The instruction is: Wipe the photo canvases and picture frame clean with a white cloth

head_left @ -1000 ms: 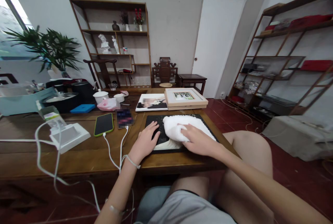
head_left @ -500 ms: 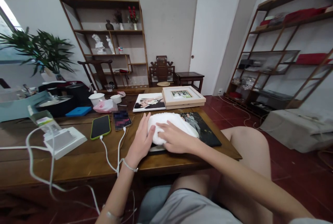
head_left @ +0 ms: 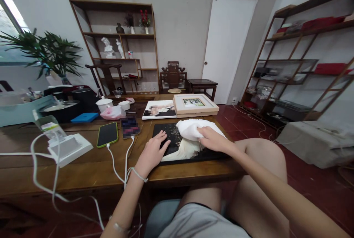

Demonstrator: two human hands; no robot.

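Note:
A dark photo panel (head_left: 173,140) lies flat near the table's front edge, its print showing a pale dress. My left hand (head_left: 153,149) rests on the panel's left side with its fingers spread, holding nothing. A white towel (head_left: 190,128) covers the right part of the panel. My right hand (head_left: 211,139) grips the towel, fingers closed on its near edge. Under the towel, the rest of the picture is hidden.
Behind the panel are a white-edged photo print (head_left: 159,109) and a stack of wooden frames (head_left: 195,104). To the left lie a green-cased phone (head_left: 107,135), a second phone (head_left: 129,127), white cables and an open white box (head_left: 72,149). A pot (head_left: 59,109) stands further back.
My right hand has moved the towel to the right, uncovering the panel's left part and the pale dress. My left hand has stayed at the left side, now with the towel away from it.

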